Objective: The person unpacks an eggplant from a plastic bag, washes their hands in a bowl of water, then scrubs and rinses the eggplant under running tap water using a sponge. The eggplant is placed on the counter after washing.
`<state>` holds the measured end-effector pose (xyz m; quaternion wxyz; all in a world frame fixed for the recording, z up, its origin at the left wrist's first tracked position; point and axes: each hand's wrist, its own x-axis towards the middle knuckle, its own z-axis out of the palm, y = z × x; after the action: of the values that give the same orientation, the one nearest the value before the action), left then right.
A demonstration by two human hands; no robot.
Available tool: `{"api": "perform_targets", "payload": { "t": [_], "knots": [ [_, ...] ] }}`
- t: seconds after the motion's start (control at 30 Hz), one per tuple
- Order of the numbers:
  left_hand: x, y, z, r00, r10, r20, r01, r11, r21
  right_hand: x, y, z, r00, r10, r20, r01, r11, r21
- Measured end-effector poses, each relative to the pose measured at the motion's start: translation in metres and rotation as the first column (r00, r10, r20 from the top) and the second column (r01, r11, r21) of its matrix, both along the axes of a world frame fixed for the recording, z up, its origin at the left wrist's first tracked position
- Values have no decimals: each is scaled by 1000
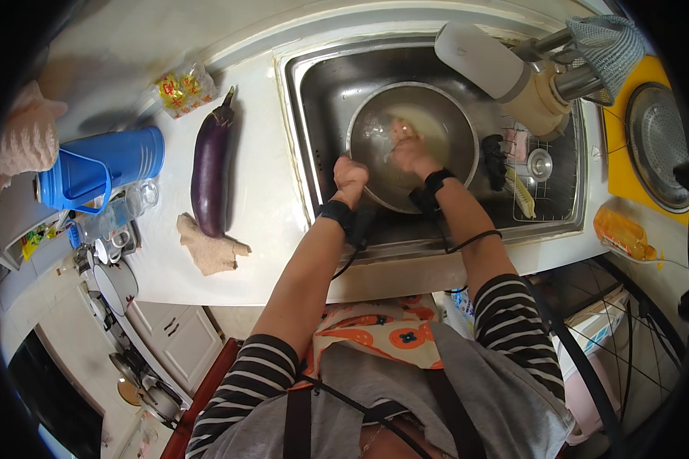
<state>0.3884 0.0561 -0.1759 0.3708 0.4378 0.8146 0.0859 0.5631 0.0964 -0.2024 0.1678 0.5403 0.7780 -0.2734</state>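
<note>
A round stainless steel basin [373, 189] sits in the metal sink [327, 92], with cloudy water in it. My left hand [351, 174] grips its near left rim, the fingers curled and partly hidden. Inside the basin, my right hand [411, 154] is low over the water or in it, blurred. A pinkish shape [402, 128] shows just beyond its knuckles; whether this is fingers or a held piece of food I cannot tell. Both wrists wear black straps with cables. To the left, a purple eggplant [211, 166] lies on the white counter [264, 201], its lower end against brown paper [212, 246].
A faucet with a white attachment [479, 60] overhangs the sink's right. A wire rack [551, 201] there holds a pink sponge [517, 144], a brush [519, 192] and a drain strainer [540, 165]. A blue jug [109, 166] and plastic bag [185, 89] stand left; an orange bottle [623, 234] lies right.
</note>
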Motion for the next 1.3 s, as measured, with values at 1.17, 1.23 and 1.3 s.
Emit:
{"api": "perform_targets", "payload": {
  "t": [1.17,1.23,1.3],
  "knots": [
    [-7,7,10,990,79,113,-64,989,-132,49,28,10,975,17,224,-13,1000,-19],
    [-3,11,14,991,92,100,-77,986,-148,81,7,2,959,36,281,-13,996,-84],
    [-4,9,10,990,106,93,-92,986,-141,80,-8,21,954,49,295,25,970,-243]
  ]
}}
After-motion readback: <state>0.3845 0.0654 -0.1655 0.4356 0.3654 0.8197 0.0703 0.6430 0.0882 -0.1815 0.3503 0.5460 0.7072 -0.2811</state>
